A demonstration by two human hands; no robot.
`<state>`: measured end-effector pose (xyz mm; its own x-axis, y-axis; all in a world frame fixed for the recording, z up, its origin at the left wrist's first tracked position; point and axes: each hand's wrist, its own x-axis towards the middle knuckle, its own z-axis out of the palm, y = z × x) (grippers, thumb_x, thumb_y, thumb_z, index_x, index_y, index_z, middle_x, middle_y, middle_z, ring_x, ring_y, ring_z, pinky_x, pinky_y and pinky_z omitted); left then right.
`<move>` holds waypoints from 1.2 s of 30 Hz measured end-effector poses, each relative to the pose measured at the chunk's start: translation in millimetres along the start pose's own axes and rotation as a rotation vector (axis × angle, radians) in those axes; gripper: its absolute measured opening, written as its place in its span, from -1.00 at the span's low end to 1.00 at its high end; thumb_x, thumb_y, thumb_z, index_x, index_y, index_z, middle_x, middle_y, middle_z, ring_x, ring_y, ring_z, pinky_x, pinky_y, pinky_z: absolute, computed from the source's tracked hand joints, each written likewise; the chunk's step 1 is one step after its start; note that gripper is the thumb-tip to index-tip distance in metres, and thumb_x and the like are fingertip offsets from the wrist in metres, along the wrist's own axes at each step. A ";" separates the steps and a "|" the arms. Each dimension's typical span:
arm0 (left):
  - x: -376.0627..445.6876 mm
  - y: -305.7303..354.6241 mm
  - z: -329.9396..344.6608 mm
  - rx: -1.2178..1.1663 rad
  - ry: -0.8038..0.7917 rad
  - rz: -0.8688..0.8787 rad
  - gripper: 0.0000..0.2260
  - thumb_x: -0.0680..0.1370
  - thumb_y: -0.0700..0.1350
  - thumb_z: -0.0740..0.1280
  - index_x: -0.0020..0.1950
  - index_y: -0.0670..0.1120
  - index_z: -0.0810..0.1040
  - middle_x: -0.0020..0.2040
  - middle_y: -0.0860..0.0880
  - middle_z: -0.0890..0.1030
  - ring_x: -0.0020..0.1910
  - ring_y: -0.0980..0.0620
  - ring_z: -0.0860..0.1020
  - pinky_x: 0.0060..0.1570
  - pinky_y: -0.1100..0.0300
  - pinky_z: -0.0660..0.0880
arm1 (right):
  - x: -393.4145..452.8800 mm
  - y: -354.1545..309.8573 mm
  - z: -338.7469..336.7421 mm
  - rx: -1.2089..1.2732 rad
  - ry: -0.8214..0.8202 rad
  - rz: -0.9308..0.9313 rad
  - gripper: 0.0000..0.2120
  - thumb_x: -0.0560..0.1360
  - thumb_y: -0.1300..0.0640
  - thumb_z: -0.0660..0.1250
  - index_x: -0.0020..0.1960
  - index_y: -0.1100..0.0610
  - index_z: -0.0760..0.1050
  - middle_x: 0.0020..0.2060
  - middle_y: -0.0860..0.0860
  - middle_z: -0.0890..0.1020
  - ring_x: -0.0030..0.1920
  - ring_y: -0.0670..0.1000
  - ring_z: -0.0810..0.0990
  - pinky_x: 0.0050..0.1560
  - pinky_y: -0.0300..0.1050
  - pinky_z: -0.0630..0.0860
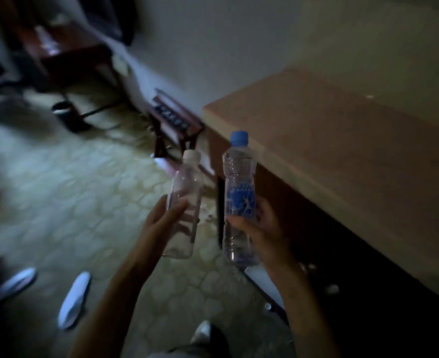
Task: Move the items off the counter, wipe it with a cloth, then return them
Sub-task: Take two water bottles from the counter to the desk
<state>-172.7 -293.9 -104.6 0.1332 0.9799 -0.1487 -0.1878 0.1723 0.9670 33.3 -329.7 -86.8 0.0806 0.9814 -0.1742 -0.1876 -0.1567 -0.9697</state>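
2 clear plastic bottles are held upright in the middle of the frame, over the floor and just left of the counter (342,140). The left hand (161,223) grips the white-capped bottle (186,200) around its lower half, thumb across the front and fingers curled behind. This bottle has no label and leans slightly to the left at its base; whether it holds any liquid cannot be told in the dim light. The right hand (262,228) clamps the blue-capped bottle (239,200) at mid-height, thumb on the front just under its blue printed label and fingers wrapped round the back. Its body is ribbed above and below the label, and it looks to hold clear water, though the level is not readable. The 2 bottles stand near each other but apart.

The counter, a light wooden top over a darker cabinet, fills the right side of the frame along the wall. On the patterned floor at lower left lie 2 white slippers (75,301). A dark bin (66,115) stands at upper left beside a dark wooden table (66,55), and a low wooden rack (174,122) sits against the wall at centre.
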 end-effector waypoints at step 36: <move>361.7 75.8 -537.6 -0.060 0.807 0.006 -0.27 0.19 0.41 0.48 0.23 0.03 0.53 -0.08 0.02 0.67 -0.08 -0.13 0.63 -0.24 0.04 0.55 | 556.7 138.1 515.4 -0.245 -0.423 0.296 -0.44 0.37 0.17 0.51 0.31 0.13 0.39 0.18 0.11 0.59 0.03 0.02 0.65 -0.19 -0.20 0.62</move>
<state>-661.9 127.9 -196.4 -0.6068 0.7479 -0.2692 -0.2408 0.1498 0.9589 -452.3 252.2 -229.3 -0.3496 0.8426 -0.4096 0.0940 -0.4034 -0.9102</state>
